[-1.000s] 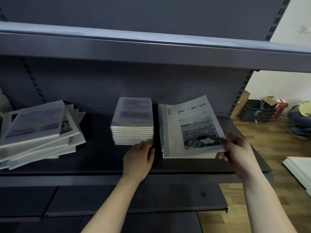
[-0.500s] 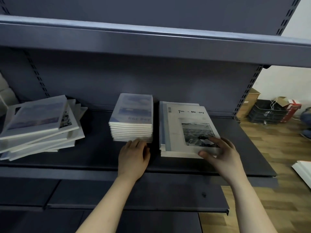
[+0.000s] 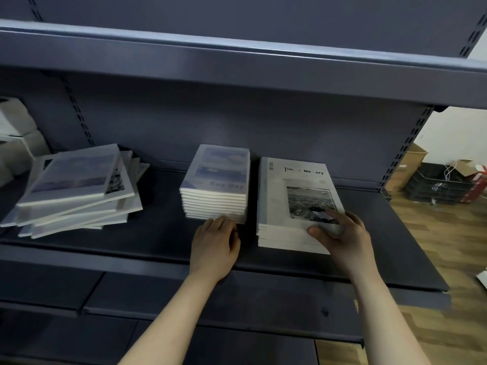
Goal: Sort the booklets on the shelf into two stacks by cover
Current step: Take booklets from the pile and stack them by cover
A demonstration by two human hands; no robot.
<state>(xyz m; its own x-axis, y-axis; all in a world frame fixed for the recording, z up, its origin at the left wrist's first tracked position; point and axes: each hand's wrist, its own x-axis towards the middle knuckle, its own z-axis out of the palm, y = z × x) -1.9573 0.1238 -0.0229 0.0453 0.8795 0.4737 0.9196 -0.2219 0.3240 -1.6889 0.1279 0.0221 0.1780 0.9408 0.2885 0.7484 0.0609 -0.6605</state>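
Note:
On the dark shelf (image 3: 158, 238) stand two neat stacks side by side. The middle stack (image 3: 218, 185) has blue sky covers. The right stack (image 3: 292, 204) has white covers with a black-and-white photo. A loose, untidy pile of mixed booklets (image 3: 76, 188) lies at the left. My left hand (image 3: 214, 245) rests with straight fingers against the front bottom edge of the blue stack. My right hand (image 3: 340, 233) lies on the front right corner of the white stack, fingers on the top cover and thumb along the front edge.
An upper shelf (image 3: 237, 64) overhangs the work area. A lower shelf (image 3: 237, 299) juts out below. White boxes (image 3: 13, 133) sit at the far left. On the wooden floor to the right stand a black crate (image 3: 432, 185) and cardboard boxes (image 3: 405, 164).
The top white booklet, lifted a second ago, now lies flat on the right stack. My right hand moved from its right edge onto the front corner. The left hand stayed put.

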